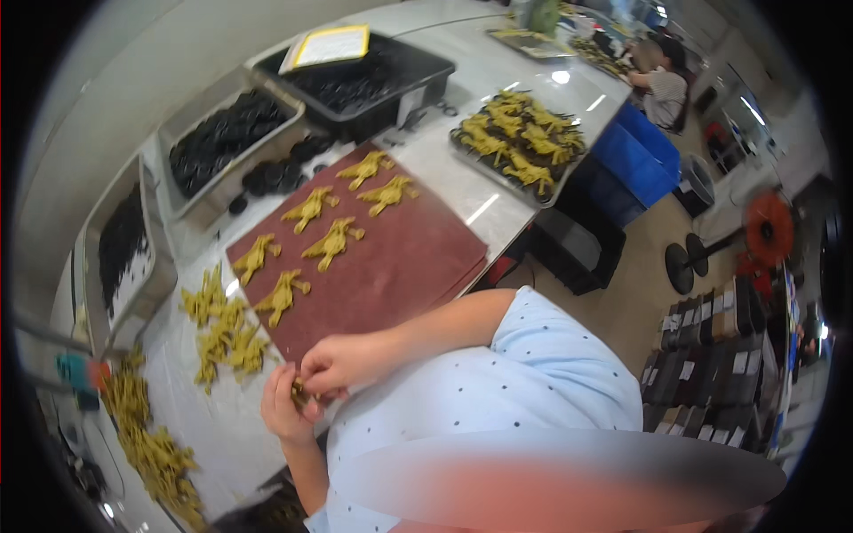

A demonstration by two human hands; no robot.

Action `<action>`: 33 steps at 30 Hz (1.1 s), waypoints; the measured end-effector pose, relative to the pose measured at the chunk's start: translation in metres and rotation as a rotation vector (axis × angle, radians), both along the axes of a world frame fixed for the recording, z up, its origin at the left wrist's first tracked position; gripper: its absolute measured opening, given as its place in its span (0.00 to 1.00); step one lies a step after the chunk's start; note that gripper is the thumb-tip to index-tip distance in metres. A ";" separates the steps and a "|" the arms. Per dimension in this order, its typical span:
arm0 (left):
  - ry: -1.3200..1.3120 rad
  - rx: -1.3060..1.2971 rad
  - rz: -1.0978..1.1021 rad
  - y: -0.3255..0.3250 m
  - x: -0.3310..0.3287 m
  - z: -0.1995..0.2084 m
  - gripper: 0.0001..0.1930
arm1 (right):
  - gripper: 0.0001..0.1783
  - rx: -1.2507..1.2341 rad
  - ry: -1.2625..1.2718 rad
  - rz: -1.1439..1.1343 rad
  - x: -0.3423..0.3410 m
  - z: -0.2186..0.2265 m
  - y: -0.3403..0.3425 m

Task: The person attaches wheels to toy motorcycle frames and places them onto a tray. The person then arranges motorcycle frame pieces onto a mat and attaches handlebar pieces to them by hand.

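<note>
Close to my body, my left hand [284,407] and my right hand [340,364] meet with fingers closed around a small olive-yellow piece [300,391]. Most of that piece is hidden by the fingers. Just beyond, a dark red mat [391,253] carries several olive-yellow moulded figures [334,244] with limb-like ends, laid out in rows. Left of the mat, a loose heap of similar yellow pieces [229,339] lies on the white table [235,435]. A longer pile of yellow pieces [151,444] runs along the table's left side.
Grey bins [200,209] of black parts line the far left, beside a black bin [435,75] with a yellow-edged sheet on it. A tray of yellow-and-black figures [520,138] sits far right. Beyond are a blue crate [635,160], an orange fan [769,229] and a seated person [665,93].
</note>
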State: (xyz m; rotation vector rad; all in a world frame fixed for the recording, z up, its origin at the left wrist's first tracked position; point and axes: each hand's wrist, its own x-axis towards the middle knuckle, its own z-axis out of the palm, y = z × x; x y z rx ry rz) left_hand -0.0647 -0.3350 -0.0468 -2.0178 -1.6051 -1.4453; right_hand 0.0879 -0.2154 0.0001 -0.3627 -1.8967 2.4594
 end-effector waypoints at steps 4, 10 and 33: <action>-0.715 0.391 0.169 -0.016 -0.041 0.014 0.38 | 0.12 -0.101 -0.183 -0.184 0.029 0.000 0.031; 0.035 -0.410 0.506 -0.025 -0.089 0.032 0.22 | 0.09 -0.197 -0.281 -0.418 0.060 -0.027 0.055; 0.322 -0.488 1.069 -0.018 -0.270 0.012 0.14 | 0.24 1.188 -0.281 -0.301 0.010 -0.027 0.041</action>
